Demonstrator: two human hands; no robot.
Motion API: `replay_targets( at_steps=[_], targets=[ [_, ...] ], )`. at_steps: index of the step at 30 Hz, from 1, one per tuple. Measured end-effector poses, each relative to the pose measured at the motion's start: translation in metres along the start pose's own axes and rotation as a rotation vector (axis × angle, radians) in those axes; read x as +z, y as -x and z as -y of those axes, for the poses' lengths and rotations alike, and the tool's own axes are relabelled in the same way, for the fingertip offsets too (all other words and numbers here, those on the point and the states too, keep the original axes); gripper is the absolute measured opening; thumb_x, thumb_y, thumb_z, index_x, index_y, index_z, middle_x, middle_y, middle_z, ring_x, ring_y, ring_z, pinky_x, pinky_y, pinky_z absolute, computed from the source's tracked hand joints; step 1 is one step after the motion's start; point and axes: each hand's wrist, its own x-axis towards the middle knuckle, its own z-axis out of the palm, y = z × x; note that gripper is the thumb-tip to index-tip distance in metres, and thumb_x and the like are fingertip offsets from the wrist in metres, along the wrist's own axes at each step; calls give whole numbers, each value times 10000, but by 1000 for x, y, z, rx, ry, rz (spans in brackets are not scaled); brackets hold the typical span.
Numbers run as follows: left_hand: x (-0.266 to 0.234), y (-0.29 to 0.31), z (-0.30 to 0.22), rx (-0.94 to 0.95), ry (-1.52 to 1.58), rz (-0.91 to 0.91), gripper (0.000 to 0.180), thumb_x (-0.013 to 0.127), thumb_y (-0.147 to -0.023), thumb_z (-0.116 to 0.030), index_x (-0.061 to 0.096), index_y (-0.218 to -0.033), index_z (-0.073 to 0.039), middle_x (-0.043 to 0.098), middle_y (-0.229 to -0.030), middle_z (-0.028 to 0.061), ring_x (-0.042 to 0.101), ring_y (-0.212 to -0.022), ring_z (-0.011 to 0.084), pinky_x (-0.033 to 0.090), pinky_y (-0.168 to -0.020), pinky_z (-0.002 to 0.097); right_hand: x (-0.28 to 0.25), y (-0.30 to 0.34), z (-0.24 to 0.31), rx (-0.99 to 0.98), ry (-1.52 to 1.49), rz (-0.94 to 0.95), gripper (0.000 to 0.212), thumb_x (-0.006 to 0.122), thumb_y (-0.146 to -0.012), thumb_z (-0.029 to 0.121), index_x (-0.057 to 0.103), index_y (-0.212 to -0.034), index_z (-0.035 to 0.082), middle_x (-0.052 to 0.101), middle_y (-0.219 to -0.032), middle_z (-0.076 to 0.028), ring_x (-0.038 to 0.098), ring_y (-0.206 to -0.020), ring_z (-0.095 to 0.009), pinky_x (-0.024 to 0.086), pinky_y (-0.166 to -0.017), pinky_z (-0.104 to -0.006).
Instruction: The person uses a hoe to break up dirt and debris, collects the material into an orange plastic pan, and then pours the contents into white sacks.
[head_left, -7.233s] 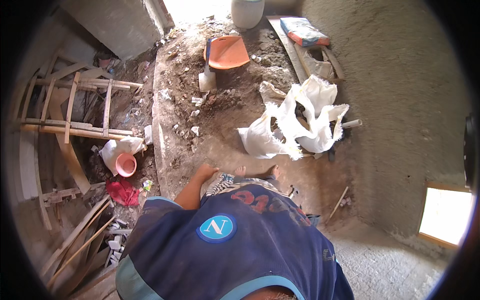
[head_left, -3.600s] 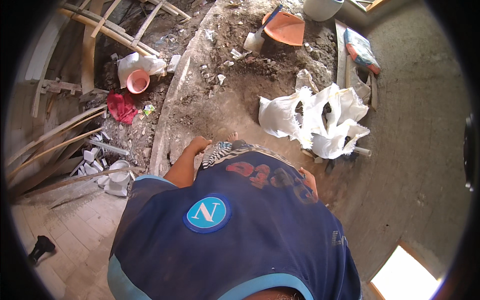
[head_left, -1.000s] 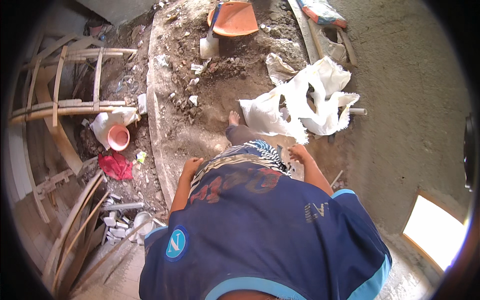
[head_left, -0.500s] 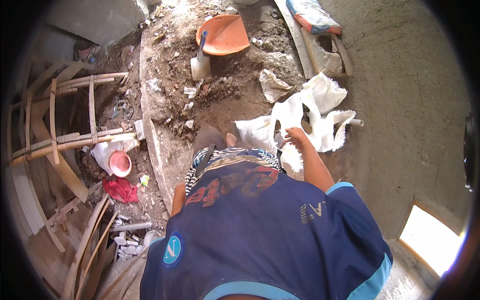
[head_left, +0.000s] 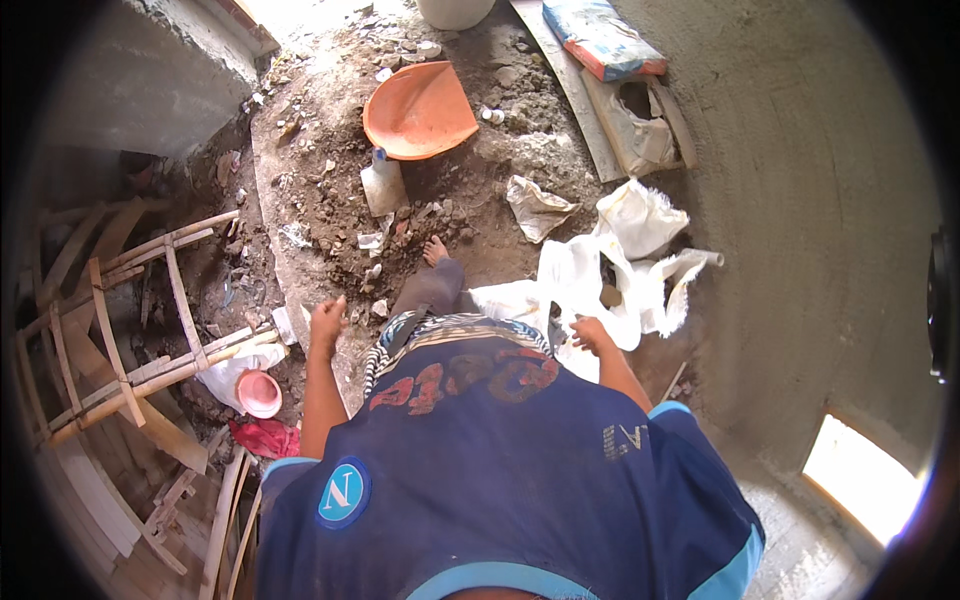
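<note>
My left hand (head_left: pixel 328 318) is raised beside my left hip, over the bare soil, with loosely bent fingers and nothing visible in it. My right hand (head_left: pixel 592 334) hangs in front of a torn white woven sack (head_left: pixel 560 268) on the ground to the right. Its fingers are partly spread and bent, and I see no grip on the cloth. Ahead lies an orange plastic scoop-shaped pan (head_left: pixel 420 112) on the dirt. A trowel or small spade with a grey blade (head_left: pixel 384 188) rests against its near edge. My bare foot (head_left: pixel 435 250) is on the soil.
On the left stands a bamboo ladder-like frame (head_left: pixel 150 380), with a pink bucket (head_left: pixel 259 394) and red cloth (head_left: pixel 265 438) nearby. A cement bag (head_left: pixel 605 38) lies by boards at the far right, along a plastered wall (head_left: pixel 810 200). A white bucket (head_left: pixel 455 12) is at the far edge.
My left hand has swung forward into view from beside my body. A foot has stepped forward. My right hand has dropped back slightly against the sack, and the view has shifted.
</note>
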Motion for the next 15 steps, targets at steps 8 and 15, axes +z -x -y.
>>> replay_targets(
  at_steps=[8, 15],
  targets=[
    [68, -102, -199, 503, -288, -37, 667, 705, -825, -429, 546, -1275, 37, 600, -1246, 235, 572, -1168, 330, 432, -985, 392, -12, 27, 74, -124, -229, -184, 358, 630, -886, 330, 605, -1091, 37, 660, -901, -86, 648, -695, -182, 460, -543, -294],
    [135, -121, -270, 578, -567, 62, 714, 688, -818, -419, 501, -1311, 62, 569, -1264, 261, 532, -1214, 358, 396, -1041, 397, -33, 63, 136, -80, -110, -190, 363, 617, -895, 341, 604, -1101, 42, 664, -936, -94, 666, -731, -184, 465, -572, -295]
  ],
)
